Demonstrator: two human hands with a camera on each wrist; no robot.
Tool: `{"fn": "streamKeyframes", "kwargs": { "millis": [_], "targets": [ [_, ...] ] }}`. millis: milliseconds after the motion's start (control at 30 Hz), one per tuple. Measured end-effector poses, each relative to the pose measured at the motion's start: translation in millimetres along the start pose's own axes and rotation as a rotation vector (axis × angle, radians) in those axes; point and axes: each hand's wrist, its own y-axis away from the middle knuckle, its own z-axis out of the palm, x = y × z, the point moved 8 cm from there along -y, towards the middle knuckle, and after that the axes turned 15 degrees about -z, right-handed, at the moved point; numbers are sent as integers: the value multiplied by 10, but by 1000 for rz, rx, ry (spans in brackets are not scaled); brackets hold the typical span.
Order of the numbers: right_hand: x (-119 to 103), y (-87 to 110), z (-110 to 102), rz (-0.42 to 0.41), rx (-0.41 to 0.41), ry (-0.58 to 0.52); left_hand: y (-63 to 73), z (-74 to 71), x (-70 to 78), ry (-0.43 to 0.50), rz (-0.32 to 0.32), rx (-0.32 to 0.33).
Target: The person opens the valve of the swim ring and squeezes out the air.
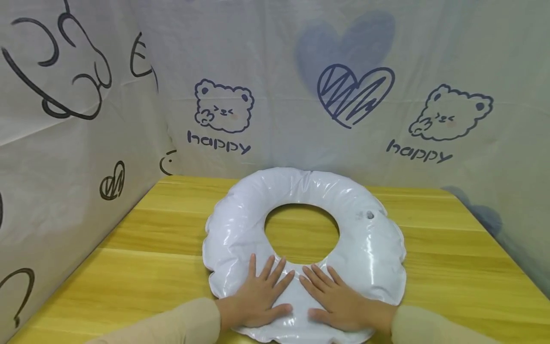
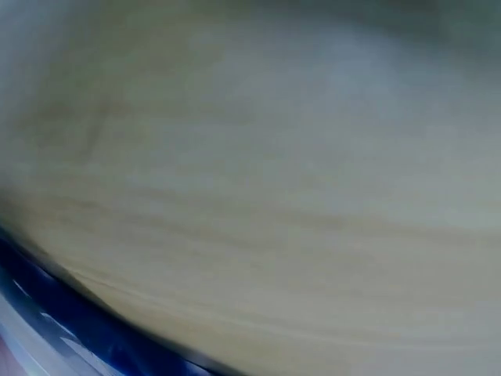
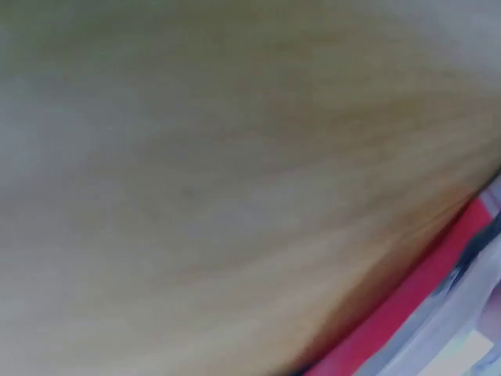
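Note:
A white inflatable swim ring (image 1: 240,215) lies flat on the wooden table, its round hole showing the tabletop. A small valve (image 1: 370,215) sits on its upper right part. On the near part of the ring rests my left hand (image 1: 259,296), palm down with the fingers straight and spread. Beside it my right hand (image 1: 339,298) lies on the same part, fingers likewise spread and pointing toward the hole. The two hands are apart. Both wrist views are blurred; a blue edge (image 2: 94,321) crosses the left one, a red edge (image 3: 415,298) the right one, and neither shows the fingers.
The yellow wood-grain table (image 1: 142,258) extends to both sides of the ring. A pale cloth (image 1: 275,57) printed with bears, hearts and the word "happy" hangs behind the table, and more cloth (image 1: 64,157) hangs along the left side.

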Motion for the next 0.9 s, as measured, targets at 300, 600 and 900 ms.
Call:
{"fn": "streamKeyframes", "kwargs": {
  "millis": [300,600,900],
  "targets": [
    [117,196,-127,-36,69,314,15,-45,-219,-105,39,181],
    [186,317,-158,-79,96,509,70,-49,-322,-99,7,161],
    [197,300,-131,-74,74,482,40,-18,-337,-99,-3,127]
  ]
}}
